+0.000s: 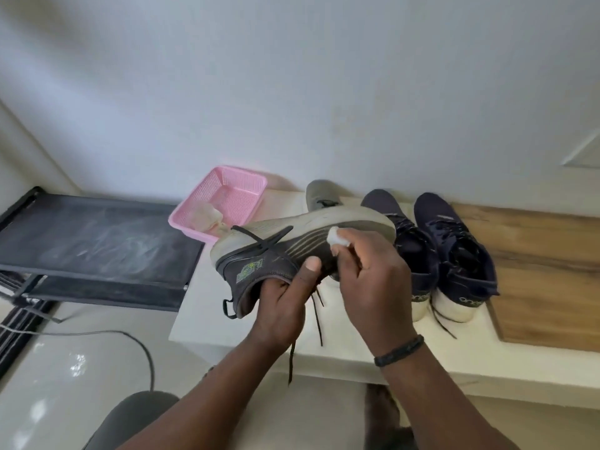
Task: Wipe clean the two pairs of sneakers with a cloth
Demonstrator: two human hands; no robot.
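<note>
Two navy sneakers (454, 251), pale heel lettering too small to read.

Pink basket (242, 193), navy sneakers (454, 241), grey striped sneaker (292, 245).

Soft, even daylight, glare on the floor (61, 358), wide-angle bending at edges.

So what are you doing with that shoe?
A person is cleaning sneakers. The left hand holds a grey sneaker on its side by the heel opening, while the right hand presses a small white cloth against its sole edge. The other grey sneaker and a navy pair sit on the white ledge, beside a pink basket.
</note>
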